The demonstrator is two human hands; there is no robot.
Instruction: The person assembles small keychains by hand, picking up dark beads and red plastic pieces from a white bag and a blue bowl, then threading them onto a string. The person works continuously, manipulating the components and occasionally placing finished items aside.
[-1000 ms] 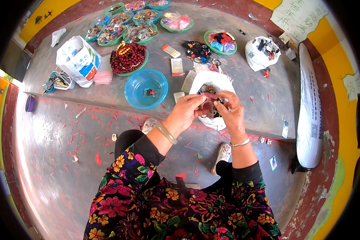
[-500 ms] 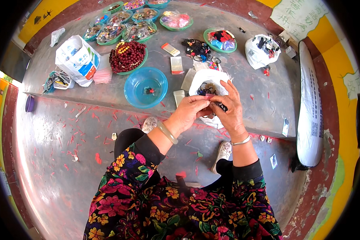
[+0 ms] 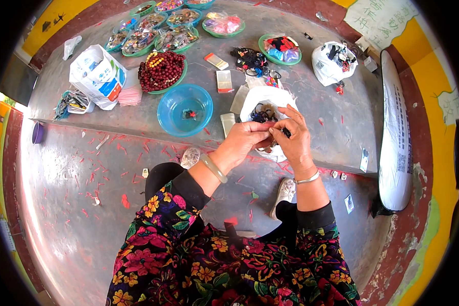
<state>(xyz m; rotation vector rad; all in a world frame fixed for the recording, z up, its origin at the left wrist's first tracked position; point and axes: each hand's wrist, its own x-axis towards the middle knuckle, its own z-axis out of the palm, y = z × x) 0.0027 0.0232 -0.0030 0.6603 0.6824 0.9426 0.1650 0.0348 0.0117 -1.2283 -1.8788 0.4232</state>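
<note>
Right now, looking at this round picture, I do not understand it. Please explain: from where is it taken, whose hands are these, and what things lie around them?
No machine works here. A camera worn on a person's head looks down, and its wide lens bends the edges. The left hand and right hand are that person's own, meeting fingertip to fingertip over a white bag of small dark pieces. They pinch something small between them; it is too tiny to tell what. On the grey concrete step lie a blue bowl, a green dish of dark red beads and more green dishes farther back. A long white sack lies on the right.
</note>
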